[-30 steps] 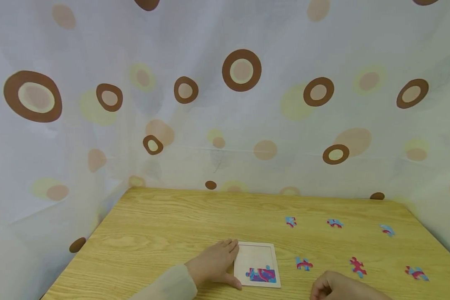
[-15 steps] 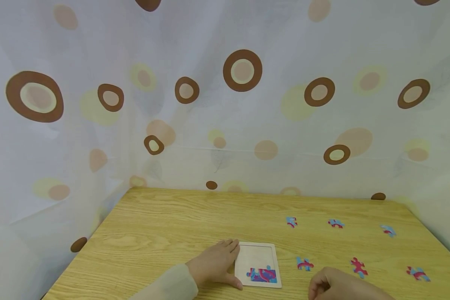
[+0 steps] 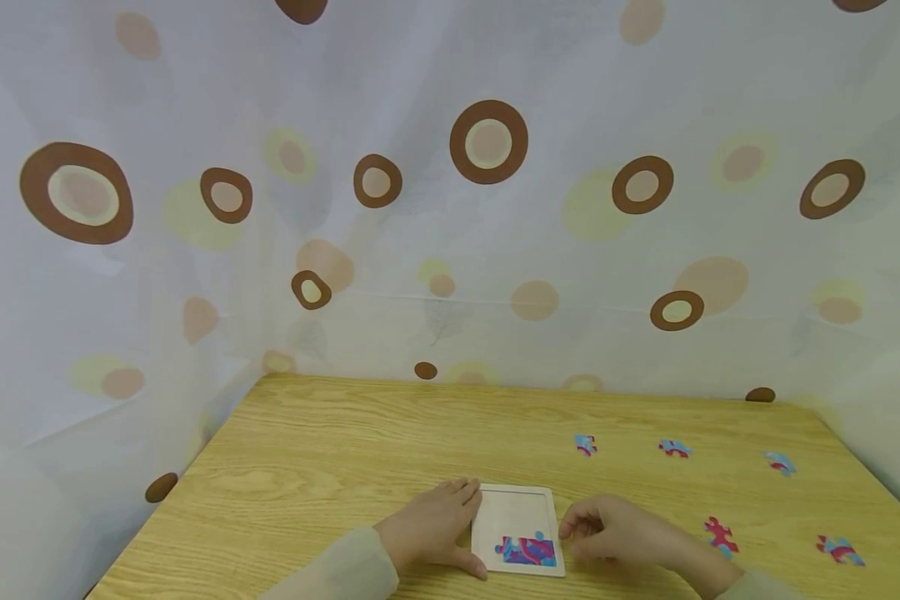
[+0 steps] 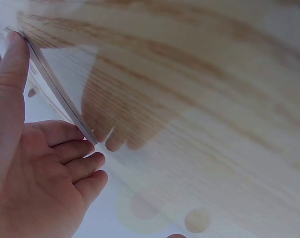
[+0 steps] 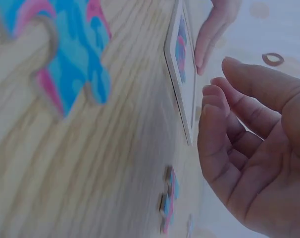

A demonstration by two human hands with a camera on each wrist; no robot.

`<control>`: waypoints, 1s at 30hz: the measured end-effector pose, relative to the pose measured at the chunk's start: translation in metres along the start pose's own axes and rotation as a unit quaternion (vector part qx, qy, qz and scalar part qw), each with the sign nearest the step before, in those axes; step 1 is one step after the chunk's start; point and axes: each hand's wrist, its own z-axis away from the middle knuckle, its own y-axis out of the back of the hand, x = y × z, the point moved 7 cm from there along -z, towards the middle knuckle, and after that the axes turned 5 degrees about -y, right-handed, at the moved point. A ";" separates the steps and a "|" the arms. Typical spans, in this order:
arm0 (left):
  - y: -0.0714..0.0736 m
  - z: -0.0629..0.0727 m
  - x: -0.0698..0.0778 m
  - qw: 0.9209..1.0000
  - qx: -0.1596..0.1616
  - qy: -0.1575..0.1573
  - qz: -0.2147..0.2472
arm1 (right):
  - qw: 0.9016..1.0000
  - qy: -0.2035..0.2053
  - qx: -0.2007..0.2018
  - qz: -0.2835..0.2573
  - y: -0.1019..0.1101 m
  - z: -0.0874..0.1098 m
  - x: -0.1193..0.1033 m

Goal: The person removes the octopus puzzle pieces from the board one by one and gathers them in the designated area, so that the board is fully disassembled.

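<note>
My left hand point(image 3: 431, 525) rests along the left side of a small white puzzle tray point(image 3: 513, 508), thumb at the near corner and fingertips at the far one. The tray's edge point(image 4: 61, 95) runs between thumb and fingers in the left wrist view. Joined jigsaw pieces point(image 3: 528, 552), blue, purple and pink, lie in the tray's lower right. Just right of the tray, my right hand point(image 3: 626, 533) hovers, fingers loosely bent, thumb apart, nothing seen between them. A blue-and-pink jigsaw piece point(image 5: 73, 49) lies close by on the table in the right wrist view.
On the wooden table point(image 3: 330, 450), loose puzzle pieces lie to the right: a red one point(image 3: 720, 536), a red-blue one point(image 3: 840, 550), and a back row with a left piece point(image 3: 586, 444), a middle piece point(image 3: 675, 448) and a right piece point(image 3: 780, 463). A dotted curtain point(image 3: 420, 250) hangs behind.
My right hand has moved left and slightly up to beside the tray. It now hides the nearest loose piece from the head view. The left hand has stayed on the tray.
</note>
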 end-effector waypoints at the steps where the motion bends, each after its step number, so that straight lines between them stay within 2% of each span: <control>1: 0.000 0.000 0.000 1.000 0.001 0.000 0.001 | 1.000 0.005 -0.001 0.003 -0.002 -0.004 -0.002; 6: 0.001 0.000 0.001 1.000 0.003 0.003 -0.001 | 1.000 0.013 0.008 0.020 -0.013 -0.021 -0.010; 14: -0.001 -0.001 -0.001 1.000 0.006 0.004 0.000 | 1.000 0.020 0.010 0.010 -0.027 -0.041 -0.016; 30: 0.001 -0.002 -0.001 1.000 0.004 0.001 -0.013 | 0.998 0.009 0.027 0.049 -0.032 -0.044 -0.018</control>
